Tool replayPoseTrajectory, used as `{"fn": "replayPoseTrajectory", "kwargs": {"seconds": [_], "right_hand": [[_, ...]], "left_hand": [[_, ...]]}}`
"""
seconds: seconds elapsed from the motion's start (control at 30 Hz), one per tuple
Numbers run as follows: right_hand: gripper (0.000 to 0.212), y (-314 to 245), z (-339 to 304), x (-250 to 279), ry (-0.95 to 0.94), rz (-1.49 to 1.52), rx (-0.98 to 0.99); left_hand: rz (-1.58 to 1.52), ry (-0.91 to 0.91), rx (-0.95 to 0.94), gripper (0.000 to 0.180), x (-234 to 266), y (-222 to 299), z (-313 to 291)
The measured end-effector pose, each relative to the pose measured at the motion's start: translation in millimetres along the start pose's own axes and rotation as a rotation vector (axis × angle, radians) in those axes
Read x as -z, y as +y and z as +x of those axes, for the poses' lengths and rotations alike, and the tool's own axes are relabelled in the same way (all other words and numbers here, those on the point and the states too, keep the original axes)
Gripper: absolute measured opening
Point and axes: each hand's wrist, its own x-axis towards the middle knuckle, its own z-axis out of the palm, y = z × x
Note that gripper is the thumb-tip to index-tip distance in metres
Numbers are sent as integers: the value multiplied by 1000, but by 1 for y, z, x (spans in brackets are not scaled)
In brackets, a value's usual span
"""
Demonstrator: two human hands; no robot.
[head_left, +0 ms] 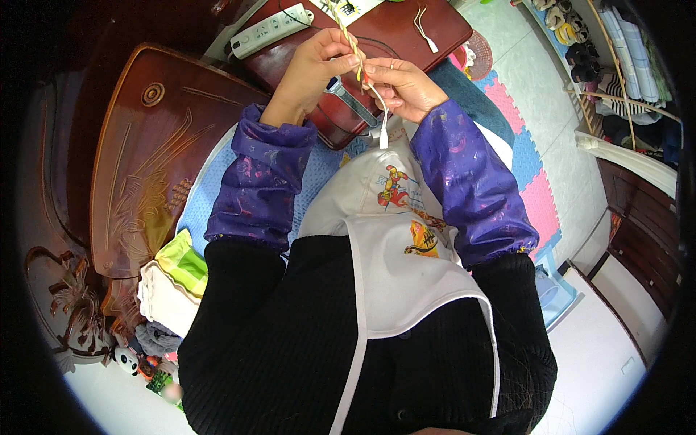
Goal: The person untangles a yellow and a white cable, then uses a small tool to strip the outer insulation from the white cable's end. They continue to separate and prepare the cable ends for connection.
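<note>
My left hand [319,67] is closed, thumb and fingers pinching a beige twisted cord [335,11] that runs up past the top edge. Close beside it, the closed fingers of my right hand [403,85] grip a thin white string at the cord's lower end, where a bit of orange and yellow shows. Below, the string's white plastic tip [383,138] dangles over my apron. How string and cord join is hidden by the fingers. A similar white string with a plastic tip [433,45] lies on the dark red table [395,25].
A white power strip [272,30] with a black cable lies at the table's left. Under my hands is a grey-strapped watch [351,101]. A carved wooden panel [156,152] stands left; a pink basket [479,56] and foam mats [525,148] are at right.
</note>
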Motion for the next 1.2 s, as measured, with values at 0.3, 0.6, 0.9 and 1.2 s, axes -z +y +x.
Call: {"fn": "replayPoseTrajectory", "kwargs": {"seconds": [0.3, 0.6, 0.9, 1.2], "right_hand": [[11, 4, 6, -13, 125, -423, 179], [12, 7, -3, -12, 48, -156, 77], [10, 5, -13, -27, 243, -215, 174], [21, 12, -12, -20, 139, -78, 67]], "left_hand": [[34, 72, 104, 14, -2, -1, -7], [4, 69, 120, 23, 0, 7, -6], [37, 16, 4, 28, -1, 7, -12], [49, 179, -7, 23, -10, -4, -16]]}}
